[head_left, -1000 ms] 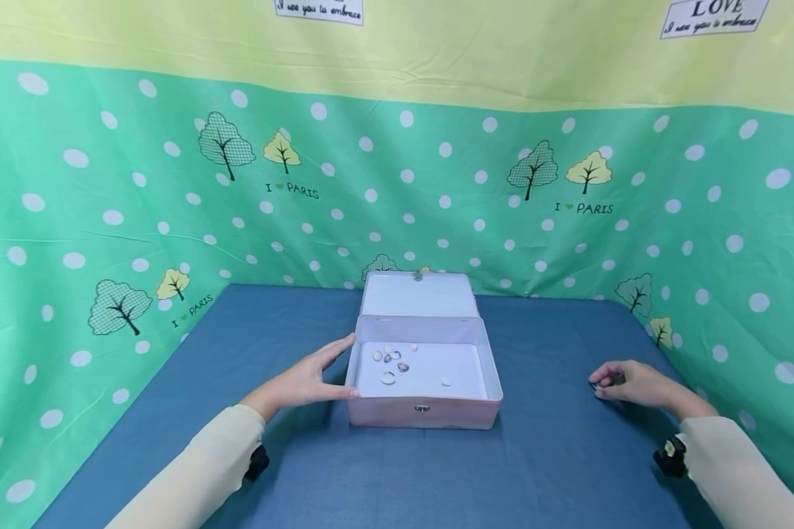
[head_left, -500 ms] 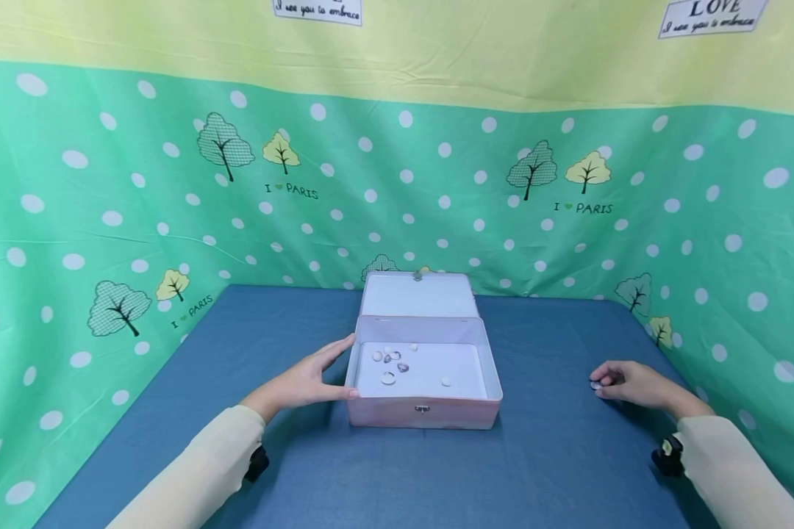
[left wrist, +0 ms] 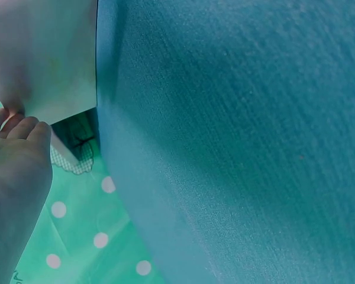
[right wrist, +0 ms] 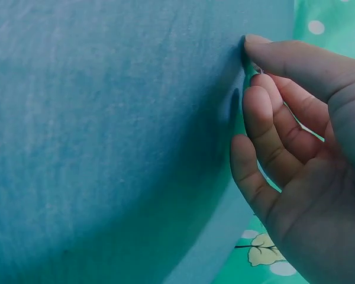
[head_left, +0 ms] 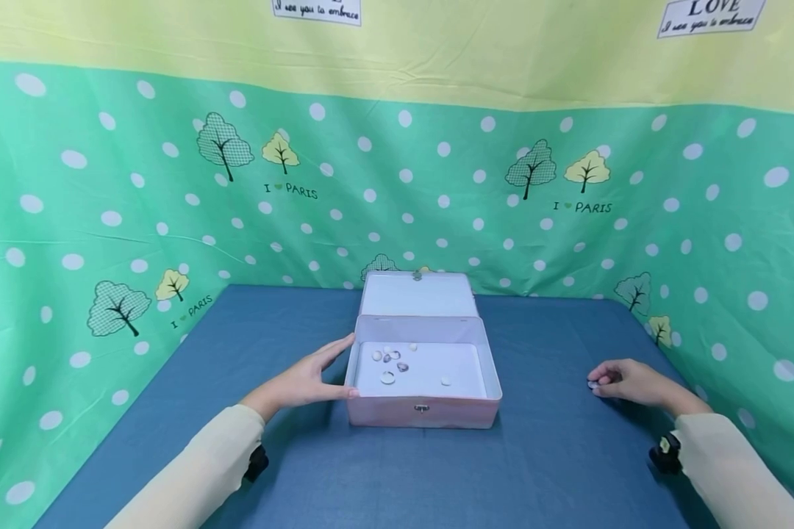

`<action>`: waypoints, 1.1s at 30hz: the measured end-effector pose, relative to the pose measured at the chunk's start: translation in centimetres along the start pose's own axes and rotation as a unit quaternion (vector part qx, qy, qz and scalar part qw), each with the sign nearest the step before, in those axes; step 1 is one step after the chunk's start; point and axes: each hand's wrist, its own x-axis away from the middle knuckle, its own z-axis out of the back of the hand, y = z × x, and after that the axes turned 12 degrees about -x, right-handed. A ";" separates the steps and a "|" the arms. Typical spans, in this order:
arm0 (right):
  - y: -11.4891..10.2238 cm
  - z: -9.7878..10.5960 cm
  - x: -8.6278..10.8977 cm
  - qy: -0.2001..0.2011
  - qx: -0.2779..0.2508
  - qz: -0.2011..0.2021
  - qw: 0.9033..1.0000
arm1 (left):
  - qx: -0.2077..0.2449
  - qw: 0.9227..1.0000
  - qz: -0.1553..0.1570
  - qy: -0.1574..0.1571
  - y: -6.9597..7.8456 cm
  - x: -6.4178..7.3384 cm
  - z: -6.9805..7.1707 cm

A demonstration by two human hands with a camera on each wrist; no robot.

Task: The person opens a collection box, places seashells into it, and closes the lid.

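A pink metal box (head_left: 420, 413) stands with its lid (head_left: 418, 295) raised at the back. Inside, several small shells, some white and some purplish, such as the flat white shell (head_left: 387, 378), lie on the pale floor, mostly to the left. My left hand (head_left: 304, 378) rests on the box's left side, thumb at the front corner and fingers straight along the wall. Far to the right, low over the cloth, my right hand (head_left: 635, 383) pinches a small pale shell (head_left: 592, 384) between thumb and fingers. In the right wrist view, the fingers mostly hide it.
Blue cloth (head_left: 542, 470) covers the table. Behind and to both sides hangs a green dotted curtain (head_left: 450, 220) with printed trees, close to the table's back edge. A black wrist camera (head_left: 665, 454) sits on the right forearm.
The piece at my right fingertips looked dark one second ago and now shows a pale face. That hand has shifted very slightly left. My left hand and the box keep their places.
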 end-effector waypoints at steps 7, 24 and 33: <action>-1.8 0.1 -0.2 -0.008 -0.008 0.032 0.999 | 0.002 1.000 0.003 -0.001 0.2 0.1 0.2; -9.7 0.8 -2.1 0.003 0.054 0.105 0.993 | 0.010 1.000 0.001 0.000 0.4 0.3 0.3; -13.3 -0.8 -4.5 -0.015 0.064 0.138 0.988 | 0.001 1.000 0.009 -0.004 0.4 0.3 0.2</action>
